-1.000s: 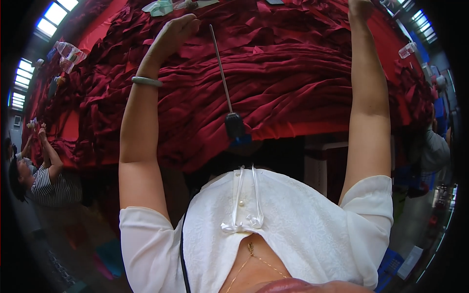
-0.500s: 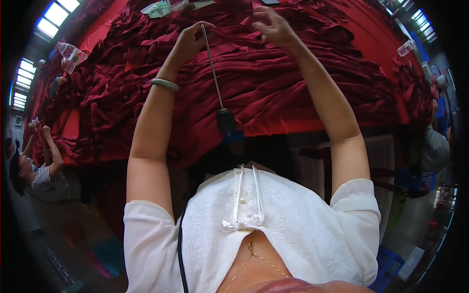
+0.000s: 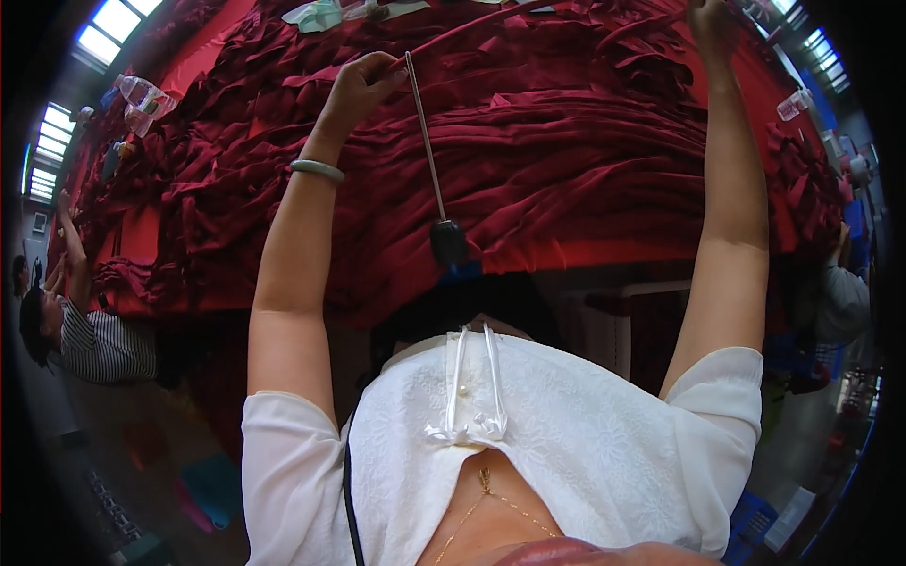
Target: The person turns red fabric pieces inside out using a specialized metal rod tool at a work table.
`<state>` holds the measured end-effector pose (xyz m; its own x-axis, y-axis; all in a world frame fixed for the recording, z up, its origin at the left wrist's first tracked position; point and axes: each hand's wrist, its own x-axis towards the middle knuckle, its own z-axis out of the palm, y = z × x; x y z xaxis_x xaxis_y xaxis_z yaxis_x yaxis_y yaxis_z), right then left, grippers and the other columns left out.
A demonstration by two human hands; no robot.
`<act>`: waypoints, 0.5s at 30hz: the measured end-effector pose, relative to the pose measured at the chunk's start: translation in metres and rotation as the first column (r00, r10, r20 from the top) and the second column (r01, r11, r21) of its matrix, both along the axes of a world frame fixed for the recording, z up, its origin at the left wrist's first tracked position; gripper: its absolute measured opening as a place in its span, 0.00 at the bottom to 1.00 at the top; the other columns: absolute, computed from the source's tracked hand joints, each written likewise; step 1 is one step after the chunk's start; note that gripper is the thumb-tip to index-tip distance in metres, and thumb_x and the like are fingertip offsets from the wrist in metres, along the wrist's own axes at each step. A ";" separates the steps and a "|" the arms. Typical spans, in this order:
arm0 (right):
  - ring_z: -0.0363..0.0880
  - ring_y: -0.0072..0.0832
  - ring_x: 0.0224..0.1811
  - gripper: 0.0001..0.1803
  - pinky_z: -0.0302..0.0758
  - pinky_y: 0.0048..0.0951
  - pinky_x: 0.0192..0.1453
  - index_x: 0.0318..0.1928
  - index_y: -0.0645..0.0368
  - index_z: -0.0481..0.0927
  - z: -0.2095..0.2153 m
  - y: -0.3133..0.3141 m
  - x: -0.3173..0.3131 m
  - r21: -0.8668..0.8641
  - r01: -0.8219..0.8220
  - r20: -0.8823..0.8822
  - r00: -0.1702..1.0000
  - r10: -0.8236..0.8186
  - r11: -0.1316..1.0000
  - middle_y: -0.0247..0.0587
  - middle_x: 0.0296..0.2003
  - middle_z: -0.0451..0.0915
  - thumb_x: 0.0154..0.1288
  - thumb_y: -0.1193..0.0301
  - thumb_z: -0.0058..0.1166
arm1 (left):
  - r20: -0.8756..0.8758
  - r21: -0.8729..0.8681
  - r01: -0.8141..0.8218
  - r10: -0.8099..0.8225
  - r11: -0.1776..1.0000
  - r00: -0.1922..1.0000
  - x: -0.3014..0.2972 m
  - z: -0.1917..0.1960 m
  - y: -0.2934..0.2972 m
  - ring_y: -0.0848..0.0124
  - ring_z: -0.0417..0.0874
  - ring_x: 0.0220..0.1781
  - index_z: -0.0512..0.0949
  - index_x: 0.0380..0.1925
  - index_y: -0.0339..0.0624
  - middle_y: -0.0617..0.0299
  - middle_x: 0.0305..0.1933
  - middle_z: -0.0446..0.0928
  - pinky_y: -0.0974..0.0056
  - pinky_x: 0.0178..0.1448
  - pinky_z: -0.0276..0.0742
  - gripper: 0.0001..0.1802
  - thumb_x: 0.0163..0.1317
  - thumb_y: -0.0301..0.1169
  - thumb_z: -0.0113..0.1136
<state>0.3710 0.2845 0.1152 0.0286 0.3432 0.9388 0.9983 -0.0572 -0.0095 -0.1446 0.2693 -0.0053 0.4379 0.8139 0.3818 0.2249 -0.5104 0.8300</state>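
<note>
My left hand [image 3: 363, 87] is closed on a dark red fabric strip [image 3: 453, 40], close to the tip of a thin metal rod [image 3: 425, 137]. The rod rises from a black knob-like base [image 3: 449, 243] at the table's near edge. From my left hand the strip runs taut toward the upper right and leaves the picture. My right hand [image 3: 710, 19] is raised far right at the top edge, partly cut off, its fingers closed on dark red fabric that slants up to it. Beneath both arms lies a wide heap of dark red fabric strips [image 3: 585, 160].
A red-covered table [image 3: 557, 253] carries the heap. Clear plastic bottles stand at the left [image 3: 146, 104] and right [image 3: 795, 104]. Pale scraps [image 3: 316, 14] lie at the far edge. A person in a striped top [image 3: 104, 340] works at left; another person's sleeve [image 3: 842, 302] shows at right.
My right hand has swung far out to the right, from open fingers to closed on fabric. A strip is now stretched from my left hand, which has barely moved.
</note>
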 end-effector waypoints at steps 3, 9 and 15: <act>0.80 0.52 0.42 0.18 0.75 0.51 0.39 0.46 0.55 0.79 -0.030 -0.007 0.075 -0.347 0.288 -0.088 0.938 -0.336 0.893 0.50 0.35 0.81 0.67 0.60 0.39 | 0.034 -0.083 0.046 -0.043 0.995 0.998 -0.005 -0.001 -0.007 0.83 0.75 0.35 0.78 0.41 0.37 0.70 0.33 0.78 0.73 0.43 0.73 0.10 0.61 0.29 0.62; 0.78 0.42 0.52 0.24 0.75 0.38 0.54 0.61 0.58 0.68 -0.107 0.014 -0.117 -0.388 -0.466 -0.007 0.864 0.503 0.795 0.53 0.51 0.76 0.66 0.64 0.51 | 0.280 -0.316 0.204 -0.115 0.927 0.953 0.006 0.004 -0.006 0.81 0.79 0.40 0.77 0.46 0.37 0.66 0.38 0.80 0.75 0.48 0.75 0.13 0.64 0.32 0.60; 0.78 0.24 0.40 0.17 0.75 0.26 0.45 0.50 0.62 0.76 -0.122 -0.007 -0.293 -0.277 -0.949 -0.929 0.225 0.292 -0.149 0.36 0.37 0.80 0.71 0.61 0.48 | 0.455 -0.342 0.308 -0.130 0.888 0.881 0.021 0.008 -0.015 0.80 0.79 0.41 0.76 0.48 0.37 0.66 0.39 0.80 0.74 0.48 0.76 0.13 0.67 0.32 0.56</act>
